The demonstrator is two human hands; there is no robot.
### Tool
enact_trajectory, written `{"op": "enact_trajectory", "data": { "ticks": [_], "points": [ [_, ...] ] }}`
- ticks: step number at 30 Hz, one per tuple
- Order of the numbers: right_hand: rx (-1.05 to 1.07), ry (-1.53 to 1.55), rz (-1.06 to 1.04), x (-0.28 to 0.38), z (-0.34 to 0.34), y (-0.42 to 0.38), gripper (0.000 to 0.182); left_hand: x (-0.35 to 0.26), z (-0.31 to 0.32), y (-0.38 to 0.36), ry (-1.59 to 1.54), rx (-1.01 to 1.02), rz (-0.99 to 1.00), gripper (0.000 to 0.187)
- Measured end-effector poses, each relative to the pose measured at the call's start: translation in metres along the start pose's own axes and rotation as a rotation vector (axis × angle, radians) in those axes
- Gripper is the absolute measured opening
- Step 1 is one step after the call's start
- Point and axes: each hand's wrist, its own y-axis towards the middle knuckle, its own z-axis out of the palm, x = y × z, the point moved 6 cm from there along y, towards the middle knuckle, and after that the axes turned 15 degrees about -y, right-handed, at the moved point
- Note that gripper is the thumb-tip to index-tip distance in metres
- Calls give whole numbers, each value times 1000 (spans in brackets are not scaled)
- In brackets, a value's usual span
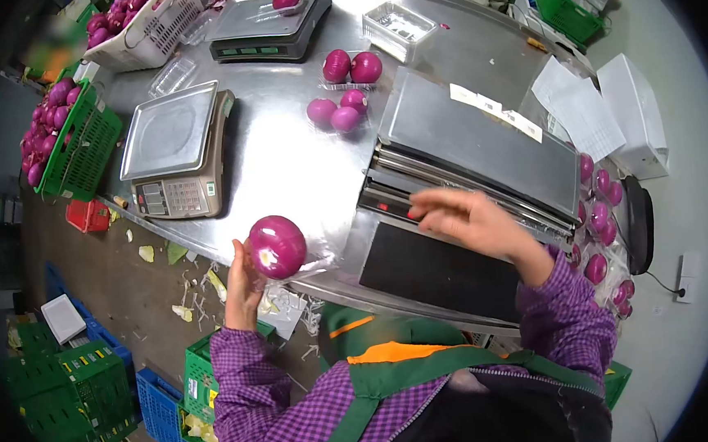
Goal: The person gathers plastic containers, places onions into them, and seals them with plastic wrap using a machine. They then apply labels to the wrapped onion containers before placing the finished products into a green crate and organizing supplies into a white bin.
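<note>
My left hand (244,288) is wrapped round the side of a large red onion (279,248) at the table's front edge. Clear plastic film (320,256) trails from the onion to the right. Over the front of a film-wrapping machine (479,134), my right hand (476,222) is open, fingers loosely stretched with nothing visible in them. Below that hand lies the machine's black plate (440,274). Behind the film, onions (344,119) sit in clear trays, in a group of three and a pair (351,67).
A scale (172,143) stands left on the steel table, another scale (268,30) behind it bearing one onion. Clear trays (398,29) are stacked at the back. Onions fill a green crate (86,149) and a white crate (164,29). Packed onions (600,212) lie right.
</note>
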Motion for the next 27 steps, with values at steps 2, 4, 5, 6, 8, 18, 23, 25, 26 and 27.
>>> {"op": "enact_trajectory", "data": {
  "ticks": [2, 4, 5, 6, 8, 18, 23, 25, 26, 27],
  "points": [
    [-72, 16, 7, 3, -29, 35, 35, -2, -32, 36, -36, -11, -54, 70],
    [-191, 7, 3, -2, -59, 70, 31, -2, -43, 63, 157, 57, -101, 68],
    [-247, -10, 3, -7, -76, 85, 30, -1, -46, 71, 238, 74, -165, 67],
    [-307, -28, 1, -12, -93, 99, 29, 2, -93, 89, 519, -121, -303, 68],
    [-424, -31, 24, -19, -127, 122, 27, -33, -76, 99, 1138, -86, -224, 67],
    [-139, -317, 385, -120, -187, 294, 61, -57, 165, 318, 793, 257, 261, 58],
    [-96, -225, 591, -168, -170, 347, 88, -16, 211, 409, 628, 210, -83, 67],
    [24, -38, 591, -170, -164, 358, 94, -10, 213, 418, 620, 244, -96, 67],
    [22, -33, 591, -171, -166, 360, 94, -6, 214, 419, 619, 278, -109, 67],
    [-56, -49, 534, -168, -171, 361, 93, -8, 215, 413, 565, 211, -41, 67]
  ]
}}
